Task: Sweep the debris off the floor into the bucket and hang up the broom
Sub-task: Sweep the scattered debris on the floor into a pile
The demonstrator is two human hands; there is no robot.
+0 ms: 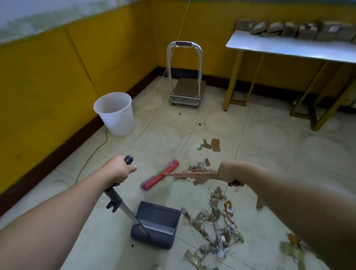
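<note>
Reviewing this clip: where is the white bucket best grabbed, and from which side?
Probably the rim of the white bucket, from above on its open-room side: it stands upright, mouth open, no handle shows, and the yellow wall is close behind it.

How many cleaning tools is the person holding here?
2. The dustpan, its handle in the left hand, stands nearest; the broom, in the right hand, has its head beyond it. No others visible.
</note>
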